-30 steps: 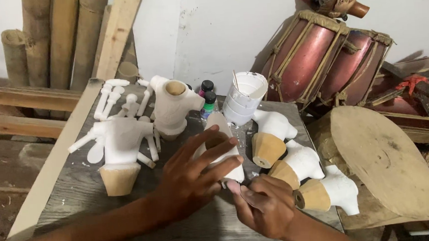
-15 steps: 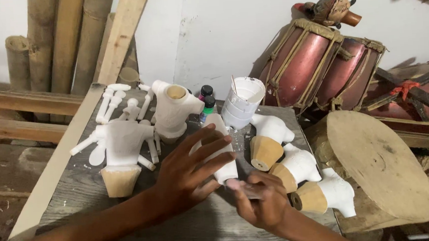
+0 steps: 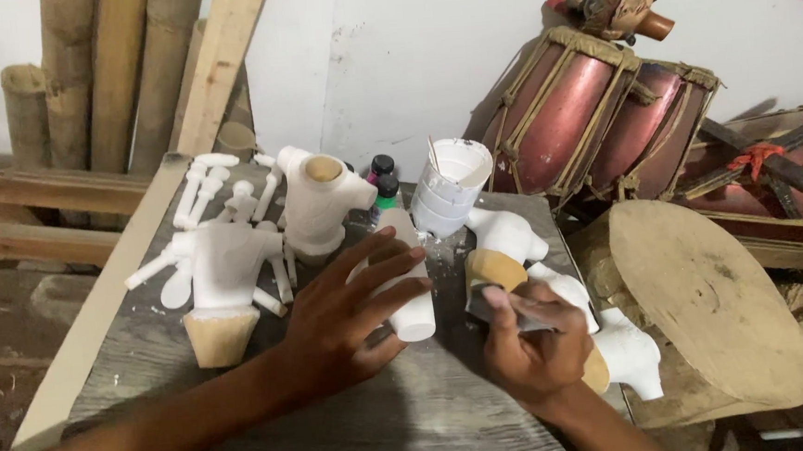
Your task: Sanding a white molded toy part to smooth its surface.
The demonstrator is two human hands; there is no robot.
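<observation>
While left hand (image 3: 338, 327) grips white piece (image 3: 410, 290), right hand (image 3: 532, 348) curled.

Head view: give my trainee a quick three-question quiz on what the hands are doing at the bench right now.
1. True or false: the left hand grips a white cylindrical piece that rests on the wooden table.
2. Which stands just behind that piece? A) a red bucket B) a white plastic cup with a stick in it C) a glass jar
3. Fill in: the right hand holds a small flat grey ____ near the white carved torsos.

Key
1. True.
2. B.
3. Piece; what kind it is cannot be told, since the fingers cover most of it.
</observation>
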